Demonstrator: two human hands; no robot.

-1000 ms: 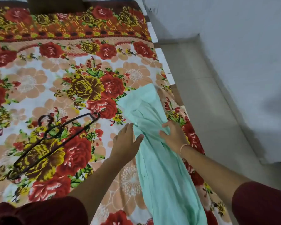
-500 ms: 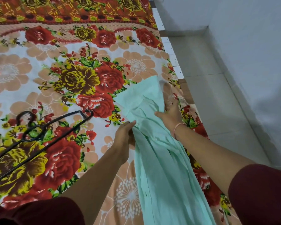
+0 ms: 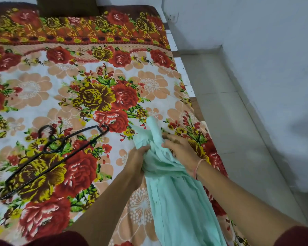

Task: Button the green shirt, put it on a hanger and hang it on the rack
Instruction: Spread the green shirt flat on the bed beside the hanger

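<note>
The green shirt [image 3: 176, 201] lies bunched along the right edge of the floral bedspread [image 3: 34, 89], seemingly light and limp, best taken by its button edge; the left hand [image 3: 137, 157] clutches a gather, while the blurred right hand [image 3: 180, 150] touches it, grip unclear

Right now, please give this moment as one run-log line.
left hand: grips green shirt | right hand: touches shirt, fingers blurred | hanger: lies on bed, apart from shirt
</note>
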